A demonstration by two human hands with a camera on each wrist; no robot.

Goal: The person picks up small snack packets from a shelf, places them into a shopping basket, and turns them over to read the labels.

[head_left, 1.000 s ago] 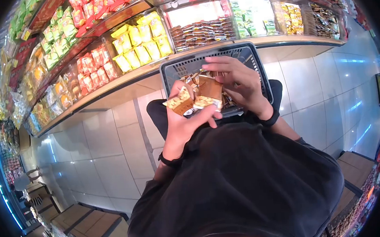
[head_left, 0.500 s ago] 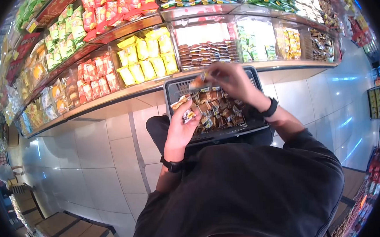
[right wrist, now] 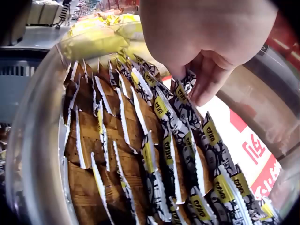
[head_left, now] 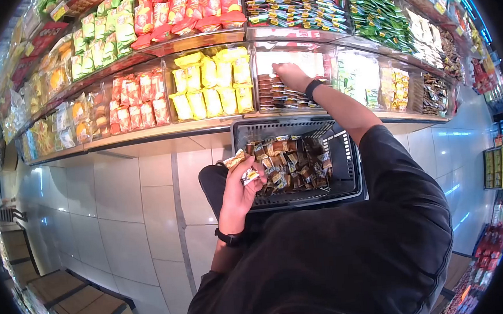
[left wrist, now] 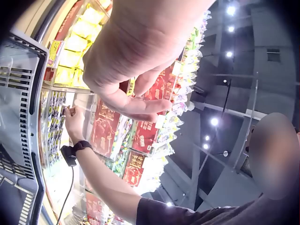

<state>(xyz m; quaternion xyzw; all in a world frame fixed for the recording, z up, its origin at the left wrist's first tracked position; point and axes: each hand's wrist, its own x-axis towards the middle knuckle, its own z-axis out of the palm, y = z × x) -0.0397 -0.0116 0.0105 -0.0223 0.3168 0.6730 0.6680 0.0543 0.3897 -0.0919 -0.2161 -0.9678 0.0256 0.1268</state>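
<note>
My left hand [head_left: 238, 194] holds small brown-and-white snack packets [head_left: 250, 175] by the left rim of a dark shopping basket [head_left: 345, 161]. In the left wrist view the curled fingers mostly hide them. My right hand [head_left: 294, 77] reaches into a clear shelf bin stacked with brown snack packets [head_left: 271, 92]. Up close in the right wrist view, thumb and fingers pinch the top edge of a packet [right wrist: 183, 89] in the back row. The bin's packets [right wrist: 124, 126] stand on edge in tight rows, with yellow, black and white printed ends. Many similar brown packets [head_left: 290, 169] lie in the basket.
Yellow bags [head_left: 210, 85] fill the bin to the left, and green-and-white packets [head_left: 358, 79] the one to the right. A wooden shelf edge [head_left: 197, 129] runs just beyond the basket. Wooden stands [head_left: 77, 297] stand behind on the tiled floor [head_left: 115, 207].
My right hand has gone from over the basket, where it held a packet, forward into the shelf bin. My left hand still holds its packets. The head view has shifted towards the shelves.
</note>
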